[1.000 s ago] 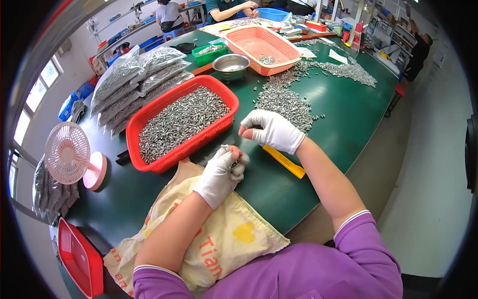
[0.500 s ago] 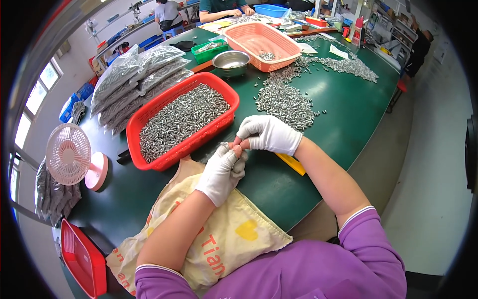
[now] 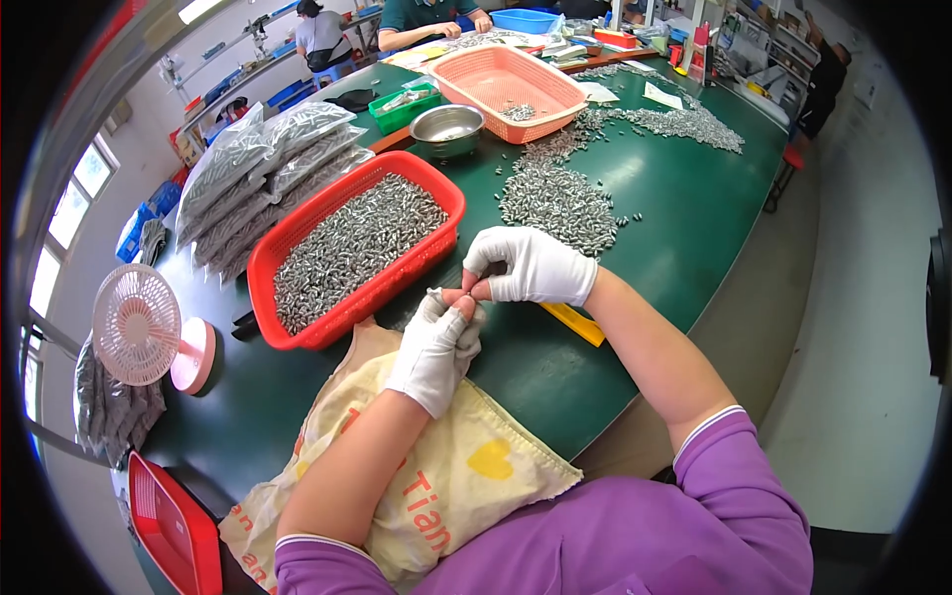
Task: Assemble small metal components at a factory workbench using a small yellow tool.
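Note:
My left hand (image 3: pixel 433 347) and my right hand (image 3: pixel 535 266), both in white gloves with bare fingertips, meet above the green table. Thumb and fingers of each are pinched together at one spot; whatever is between them is too small to make out. Just beyond and to the left lies a red plastic basket (image 3: pixel 405 288) filled with small shiny metal pieces (image 3: pixel 357 248). Similar pieces form a loose pile (image 3: pixel 560 203) past my right hand. Under my left forearm a cream cloth (image 3: pixel 426 486) with printed red letters and a yellow heart is spread. A yellow strip-like object (image 3: pixel 575 323) shows below my right wrist.
Filled plastic bags (image 3: pixel 263 183) are stacked at left, with a pink fan (image 3: pixel 139 322) nearer. An empty red tray (image 3: pixel 178 535) stands lower left. Farther off are a metal bowl (image 3: pixel 446 129), green box (image 3: pixel 405 104) and pink basket (image 3: pixel 511 89). A co-worker (image 3: pixel 426 25) sits across the table.
The view has shifted slightly, moving the baskets and bags a little in the picture. My fingertips stay pinched together, with the right fingers a bit more bent.

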`<act>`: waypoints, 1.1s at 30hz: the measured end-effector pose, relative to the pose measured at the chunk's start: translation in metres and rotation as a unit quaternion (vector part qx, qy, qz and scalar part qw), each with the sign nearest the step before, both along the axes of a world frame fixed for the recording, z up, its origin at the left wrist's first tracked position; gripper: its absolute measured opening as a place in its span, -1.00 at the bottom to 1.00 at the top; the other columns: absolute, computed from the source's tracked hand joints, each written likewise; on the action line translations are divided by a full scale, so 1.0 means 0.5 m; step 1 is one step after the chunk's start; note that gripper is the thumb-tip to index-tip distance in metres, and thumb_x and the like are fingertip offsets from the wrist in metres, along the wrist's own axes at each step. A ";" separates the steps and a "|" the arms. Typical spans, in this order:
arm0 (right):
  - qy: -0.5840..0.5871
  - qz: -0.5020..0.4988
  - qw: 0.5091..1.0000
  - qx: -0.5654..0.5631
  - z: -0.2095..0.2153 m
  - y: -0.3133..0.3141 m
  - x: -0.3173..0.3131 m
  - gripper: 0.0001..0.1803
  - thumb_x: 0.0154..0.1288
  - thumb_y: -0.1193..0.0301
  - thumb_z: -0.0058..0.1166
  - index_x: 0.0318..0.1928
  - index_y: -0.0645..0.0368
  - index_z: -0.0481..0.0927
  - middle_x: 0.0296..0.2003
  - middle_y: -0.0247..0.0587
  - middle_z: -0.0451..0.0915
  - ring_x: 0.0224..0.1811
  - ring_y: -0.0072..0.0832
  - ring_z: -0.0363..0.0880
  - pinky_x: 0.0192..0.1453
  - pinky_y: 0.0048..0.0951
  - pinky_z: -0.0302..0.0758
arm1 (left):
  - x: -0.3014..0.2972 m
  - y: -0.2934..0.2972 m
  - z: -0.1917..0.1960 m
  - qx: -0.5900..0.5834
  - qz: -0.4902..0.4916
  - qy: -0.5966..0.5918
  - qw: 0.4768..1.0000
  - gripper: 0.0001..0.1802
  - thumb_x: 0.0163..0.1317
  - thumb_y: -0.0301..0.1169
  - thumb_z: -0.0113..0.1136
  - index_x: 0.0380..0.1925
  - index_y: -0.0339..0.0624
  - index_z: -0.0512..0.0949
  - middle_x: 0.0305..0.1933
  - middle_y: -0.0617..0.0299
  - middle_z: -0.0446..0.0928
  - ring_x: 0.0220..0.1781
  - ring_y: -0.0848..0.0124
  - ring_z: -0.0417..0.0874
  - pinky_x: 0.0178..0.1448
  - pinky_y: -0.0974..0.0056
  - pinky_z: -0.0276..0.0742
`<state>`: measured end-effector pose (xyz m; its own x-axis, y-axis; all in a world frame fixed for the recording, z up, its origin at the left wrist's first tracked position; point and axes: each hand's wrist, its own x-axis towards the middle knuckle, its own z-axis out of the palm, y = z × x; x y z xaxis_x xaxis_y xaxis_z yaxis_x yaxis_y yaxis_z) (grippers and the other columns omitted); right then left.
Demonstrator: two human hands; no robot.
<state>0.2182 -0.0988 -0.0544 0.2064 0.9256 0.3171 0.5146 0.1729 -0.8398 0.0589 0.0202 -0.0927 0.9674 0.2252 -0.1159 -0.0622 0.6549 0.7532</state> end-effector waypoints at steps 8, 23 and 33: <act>-0.057 -0.001 0.997 0.054 0.001 0.000 -0.006 -0.85 0.08 0.54 0.32 -0.34 0.21 0.60 -0.36 -0.30 0.51 -0.34 -0.55 0.53 -0.22 -0.53 0.50 | -0.004 -0.003 -0.001 0.010 0.017 0.003 1.000 -0.84 0.26 -0.34 0.28 -0.27 -0.03 0.47 -0.37 0.29 0.48 -0.59 0.63 0.24 -0.49 0.52 0.14; -0.263 -0.298 0.911 -0.111 0.050 -0.069 -0.012 -0.70 0.19 0.18 0.22 -0.26 0.17 0.66 -0.33 -0.13 0.62 -0.28 -0.21 0.61 -0.13 -0.30 0.54 | -0.007 -0.029 0.027 0.209 -0.001 0.053 0.976 -0.85 0.40 -0.31 0.08 -0.20 -0.13 0.47 -0.49 0.43 0.32 -0.56 0.68 0.20 -0.49 0.51 0.12; -0.338 -0.393 0.835 -0.184 -0.029 -0.223 -0.140 -0.71 0.15 0.27 0.18 -0.12 0.09 0.61 -0.27 -0.21 0.55 -0.15 -0.22 0.56 -0.04 -0.23 0.52 | -0.043 -0.089 0.029 0.756 -0.041 -0.041 0.652 -0.88 0.17 -0.46 0.25 -0.30 -0.18 0.52 -0.45 0.08 0.59 -0.40 0.20 0.66 -0.26 0.25 0.57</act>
